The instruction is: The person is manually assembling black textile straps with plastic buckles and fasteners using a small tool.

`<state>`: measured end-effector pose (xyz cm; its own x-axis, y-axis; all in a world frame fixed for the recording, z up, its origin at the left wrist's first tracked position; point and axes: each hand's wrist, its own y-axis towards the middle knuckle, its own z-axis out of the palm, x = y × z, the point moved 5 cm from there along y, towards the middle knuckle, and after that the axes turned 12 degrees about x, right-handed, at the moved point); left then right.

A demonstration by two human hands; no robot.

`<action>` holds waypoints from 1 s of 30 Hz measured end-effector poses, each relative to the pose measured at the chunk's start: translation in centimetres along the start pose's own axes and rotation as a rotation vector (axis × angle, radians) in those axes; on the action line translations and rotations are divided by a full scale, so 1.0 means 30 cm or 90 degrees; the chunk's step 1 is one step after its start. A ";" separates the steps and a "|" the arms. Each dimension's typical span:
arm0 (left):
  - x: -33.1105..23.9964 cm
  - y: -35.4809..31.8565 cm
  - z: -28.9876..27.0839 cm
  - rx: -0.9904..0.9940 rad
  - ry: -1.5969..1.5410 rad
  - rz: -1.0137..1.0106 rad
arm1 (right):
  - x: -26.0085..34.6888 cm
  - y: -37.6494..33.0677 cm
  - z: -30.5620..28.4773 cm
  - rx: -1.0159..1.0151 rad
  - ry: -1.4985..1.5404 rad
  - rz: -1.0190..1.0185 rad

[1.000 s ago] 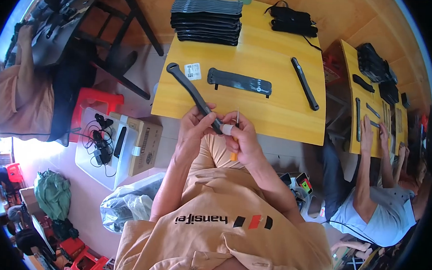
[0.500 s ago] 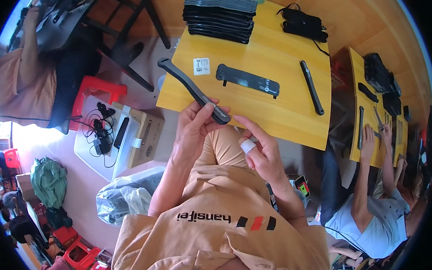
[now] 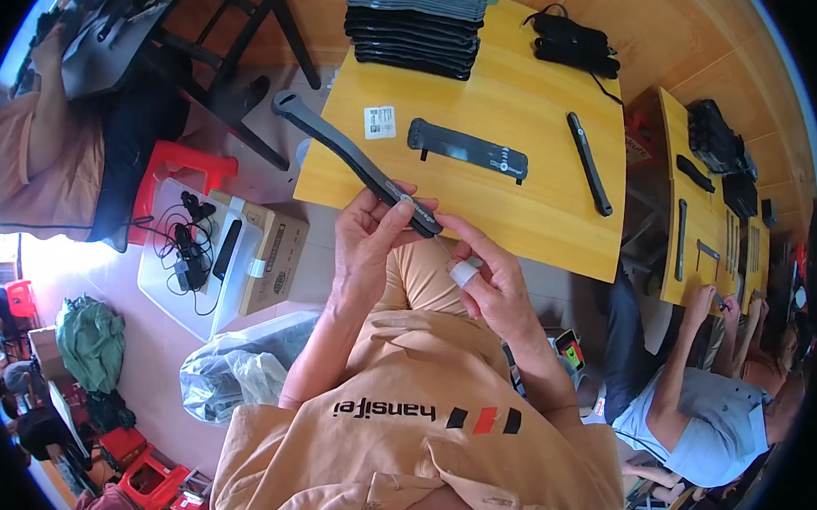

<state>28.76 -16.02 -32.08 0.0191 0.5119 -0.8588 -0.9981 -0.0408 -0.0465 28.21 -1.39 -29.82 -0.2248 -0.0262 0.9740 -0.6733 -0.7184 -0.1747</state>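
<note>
Long black strap-like part (image 3: 354, 156) held up over near edge of yellow table (image 3: 485, 204), running diag. from looped end at upper left, off the table's left side, down to near end between both hands. Left hand (image 3: 364, 253) wrapped round near end, thumb and fingers pressed onto it, so pinching it firm. Right hand (image 3: 492, 282) just beside, to the right, fingertips touching the part's tip; white tape or bandage on one finger (image 3: 464, 274); fingers drawn close together at the tip, maybe on sth thin there, too small to tell. On table: flat black strip w/ small pale markings (image 3: 468, 150) lying centre, white square label (image 3: 379, 122) just left of it, slim black rod (image 3: 589, 163) lying diag. to the right, well apart from the strip. At far edge: stack of flat black pieces (image 3: 416, 24), and near it, to the right, bundle of black items w/ cord (image 3: 572, 47). Left of table, on floor: red stool (image 3: 184, 165), white tray w/ black cables (image 3: 190, 248), brown cardboard box (image 3: 274, 257) touching tray, clear plastic bag (image 3: 236, 371) nearer. Another person in orange top (image 3: 25, 161) seated far left. Second yellow table (image 3: 706, 215) on right w/ more black parts; another person in grey shirt (image 3: 705, 418) there, hand reaching its near edge.
</note>
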 end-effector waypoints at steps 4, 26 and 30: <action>-0.013 0.000 0.012 -0.011 0.009 0.002 | -0.010 0.006 -0.007 -0.004 0.010 0.014; -0.002 -0.015 0.035 -0.013 0.072 0.065 | -0.051 0.000 -0.024 -0.014 0.194 0.021; 0.006 -0.003 0.031 -0.023 0.077 0.047 | -0.056 0.018 -0.039 0.007 0.258 0.035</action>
<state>28.80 -15.11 -31.76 -0.0456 0.3996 -0.9156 -0.9943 -0.1069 0.0028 27.39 -0.94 -31.70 -0.5207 0.2103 0.8274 -0.6456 -0.7311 -0.2205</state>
